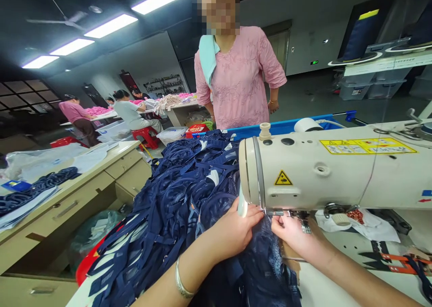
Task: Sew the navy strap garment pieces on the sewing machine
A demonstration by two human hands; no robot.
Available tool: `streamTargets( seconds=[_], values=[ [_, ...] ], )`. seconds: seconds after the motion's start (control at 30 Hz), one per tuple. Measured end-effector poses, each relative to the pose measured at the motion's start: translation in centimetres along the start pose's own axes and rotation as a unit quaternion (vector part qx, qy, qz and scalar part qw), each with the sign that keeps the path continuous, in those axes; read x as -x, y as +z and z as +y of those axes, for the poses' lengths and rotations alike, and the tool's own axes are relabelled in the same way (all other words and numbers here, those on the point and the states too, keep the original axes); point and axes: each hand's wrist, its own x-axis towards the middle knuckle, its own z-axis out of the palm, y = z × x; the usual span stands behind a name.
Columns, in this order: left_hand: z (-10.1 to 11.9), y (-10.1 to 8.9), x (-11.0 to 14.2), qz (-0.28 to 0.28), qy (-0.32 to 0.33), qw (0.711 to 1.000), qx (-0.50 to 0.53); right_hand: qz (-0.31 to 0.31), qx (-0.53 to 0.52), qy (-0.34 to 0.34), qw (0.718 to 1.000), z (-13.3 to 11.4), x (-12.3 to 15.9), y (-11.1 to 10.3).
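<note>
Our two hands work navy lace under the head of a sewing machine.

Our left hand [232, 230] lies curled on the navy lace fabric [266, 262], fingers pressed together and gripping it just left of the needle area; a silver bracelet [182, 284] sits on that wrist. Our right hand [292, 235] pinches the same fabric at the presser foot [305, 224], though the fingertips are partly hidden under the sewing machine [330, 172], so we cannot make out the needle itself. The fabric runs from our hands back into a big heap of navy lace pieces [182, 185], which hides the table beneath it. Behind the heap stands a person in a pink top [236, 77], cut off below the waist by a blue bin [286, 126].
</note>
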Motion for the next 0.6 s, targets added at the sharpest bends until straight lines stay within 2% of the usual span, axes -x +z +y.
streamTargets(
  seconds=[0.6],
  values=[
    [0.0, 0.1, 0.1, 0.005, -0.001, 1.000, 0.015, -0.015, 0.031, 0.041, 0.999, 0.4, 1.0, 1.8]
  ],
)
